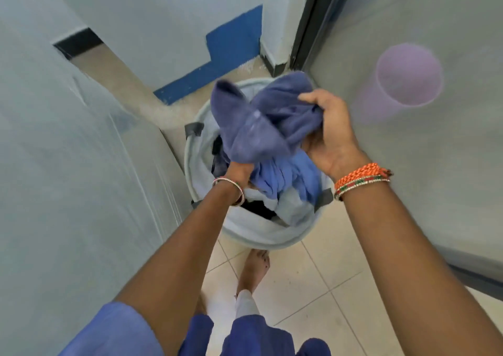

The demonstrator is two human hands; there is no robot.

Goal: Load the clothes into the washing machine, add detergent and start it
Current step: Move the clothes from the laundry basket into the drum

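1. Far left of both hands: pale surface covered in a clear plastic sheet [68, 137], blurred, runs down the frame's left side
2. Left hand [239, 170] reaches down into the laundry basket [261, 235]; its fingers are buried under the purple-blue towel [261, 121], so cannot tell how they are set or what they grip; bangle [230, 192] on that wrist
3. Laundry basket sits on the floor under both hands, round, pale blue-grey, with grey handle tabs at the left and right rim
4. Purple-blue towel is lifted above the basket, bunched between the two hands, its lower end draped over the left hand
5. Lighter blue garment [283, 176] hangs below the towel, between the hands, reaching down into the basket; dark clothes lie under it
6. Right hand [326, 135] is clamped on the towel's right end, thumb on top, fingers curled under the cloth; orange and beaded bangles [362, 177] on the wrist
7. Below the hands: bare foot [254, 268] on cream floor tiles [313, 287], just in front of the basket
8. Right of the right hand: blurred lilac cup [405, 80] on a pale grey surface, well apart from the hand
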